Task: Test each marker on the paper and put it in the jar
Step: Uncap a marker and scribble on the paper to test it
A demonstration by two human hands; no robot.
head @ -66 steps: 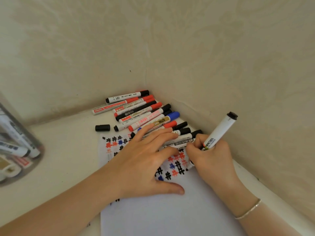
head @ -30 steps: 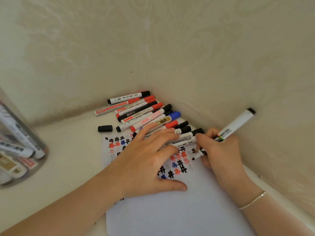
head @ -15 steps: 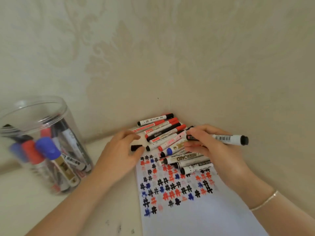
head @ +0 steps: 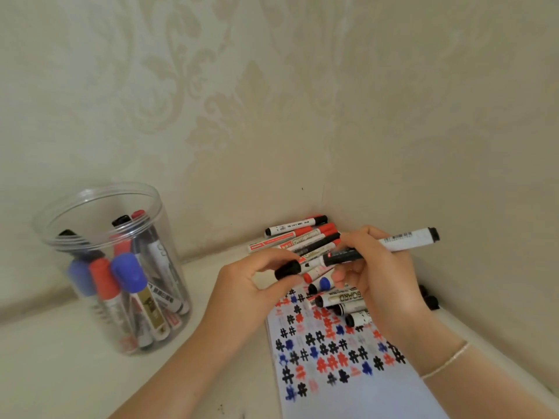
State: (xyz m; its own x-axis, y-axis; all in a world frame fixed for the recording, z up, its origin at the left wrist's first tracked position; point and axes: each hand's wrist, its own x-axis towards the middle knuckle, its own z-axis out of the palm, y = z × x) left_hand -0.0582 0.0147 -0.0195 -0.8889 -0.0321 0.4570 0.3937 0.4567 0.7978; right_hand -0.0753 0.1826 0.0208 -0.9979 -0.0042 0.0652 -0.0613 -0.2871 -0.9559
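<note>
Black cap (head: 288,269) now off table, pinched in left hand (head: 248,285); right hand (head: 378,276) gripping marker (head: 402,238), tip prob. uncapped.

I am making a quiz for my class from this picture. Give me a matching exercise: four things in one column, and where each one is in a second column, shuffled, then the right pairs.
Things:
1. black cap
2. white marker
3. jar
4. paper

Places:
A. lying flat, covered in red, blue and black marks
B. pinched in the left hand
C. standing at the left, with markers inside
D. held in the right hand

Pairs: 1-B, 2-D, 3-C, 4-A
</note>
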